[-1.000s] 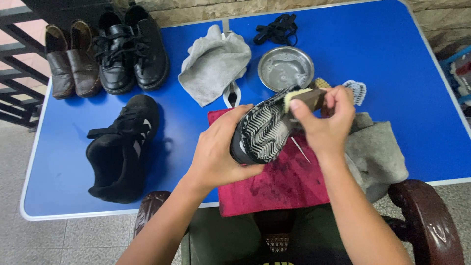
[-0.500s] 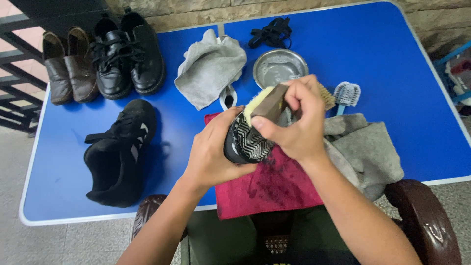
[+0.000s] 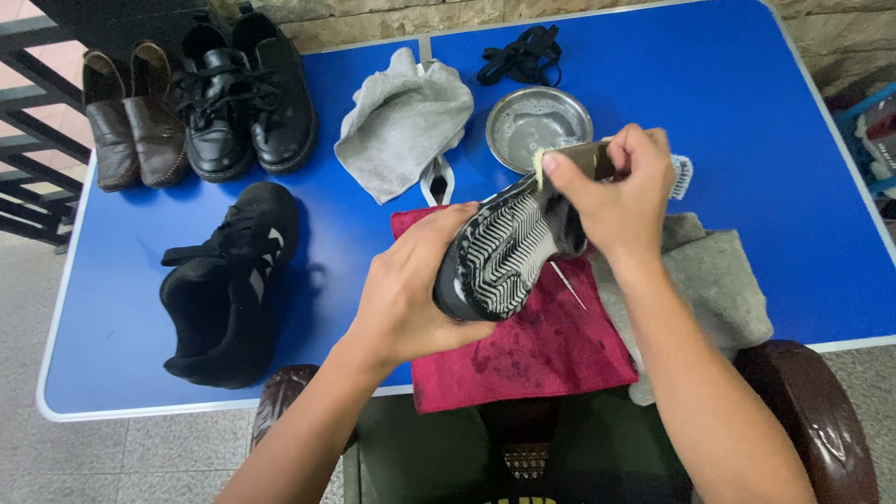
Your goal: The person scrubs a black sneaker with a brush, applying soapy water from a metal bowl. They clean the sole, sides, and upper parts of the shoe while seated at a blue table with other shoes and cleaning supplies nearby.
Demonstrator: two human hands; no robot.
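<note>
Sneaker (image 3: pixel 504 250) sole-up sat in your left hand (image 3: pixel 411 289), gripped above the maroon towel (image 3: pixel 541 355) at the near edge of the blue tabletop (image 3: pixel 765 103). Your right hand (image 3: pixel 616 191) clasped a scrub brush (image 3: pixel 571 161) against the sole's far end, near the steel bowl (image 3: pixel 539 126). Its black mate (image 3: pixel 229 285) lay to the left.
</note>
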